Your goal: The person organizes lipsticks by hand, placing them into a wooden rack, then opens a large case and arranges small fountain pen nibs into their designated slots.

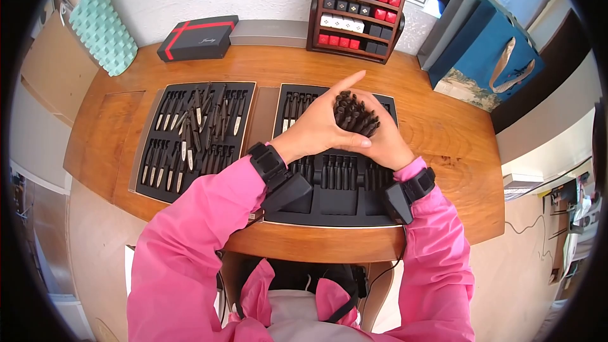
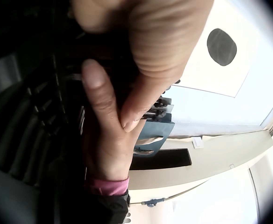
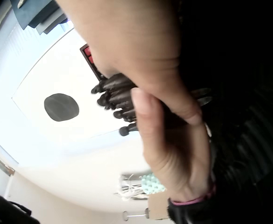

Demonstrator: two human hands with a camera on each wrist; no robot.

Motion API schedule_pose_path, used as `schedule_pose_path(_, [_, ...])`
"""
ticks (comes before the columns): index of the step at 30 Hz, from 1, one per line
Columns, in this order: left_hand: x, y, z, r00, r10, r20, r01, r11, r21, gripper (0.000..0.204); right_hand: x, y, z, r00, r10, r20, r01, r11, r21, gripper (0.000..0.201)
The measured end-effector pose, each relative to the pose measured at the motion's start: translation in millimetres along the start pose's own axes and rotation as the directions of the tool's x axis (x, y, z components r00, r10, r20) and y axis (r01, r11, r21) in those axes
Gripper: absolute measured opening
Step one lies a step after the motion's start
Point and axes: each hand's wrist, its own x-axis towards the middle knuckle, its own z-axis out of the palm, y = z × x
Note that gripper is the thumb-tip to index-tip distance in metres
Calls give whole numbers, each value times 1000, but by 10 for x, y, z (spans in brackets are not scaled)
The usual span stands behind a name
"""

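A bundle of dark slim pieces with knobbed ends (image 1: 356,114) is held upright between both hands over the right black tray (image 1: 297,216). My left hand (image 1: 316,123) curls round its left and near side, thumb across the front. My right hand (image 1: 387,142) wraps its right side. In the right wrist view the knobbed ends (image 3: 117,95) stick out past the fingers. The left tray (image 1: 147,189) holds similar dark pieces with pale tips in rows, and a loose pile (image 1: 201,117) lies across them. The hands hide part of the right tray.
Behind the trays stand a black box with red ribbon (image 1: 197,38), a grey box (image 1: 269,33) and a wooden rack of small cubes (image 1: 361,1). A blue paper bag (image 1: 484,50) is at the back right, a mint-green bumpy object (image 1: 103,30) at the back left.
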Motion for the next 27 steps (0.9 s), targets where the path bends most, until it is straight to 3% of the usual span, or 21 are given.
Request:
schedule_pose_path(7, [12, -21, -5, 999, 34, 18, -35, 997, 69, 100, -5, -59, 31, 993, 116, 29, -115, 992, -44, 86])
schedule_pose_path(15, [18, -42, 1, 998, 52, -27, -50, 997, 67, 84, 22, -120, 66, 977, 212, 0, -211, 973, 96, 83])
schedule_pose_path(21, [1, -18, 42, 995, 94, -42, -86, 983, 161, 81, -1, -75, 70, 990, 143, 4, -142, 986, -85, 79])
schedule_pose_path(27, [4, 17, 38, 993, 113, -27, -108, 984, 141, 79, 19, -201, 58, 990, 139, -10, -140, 988, -61, 79])
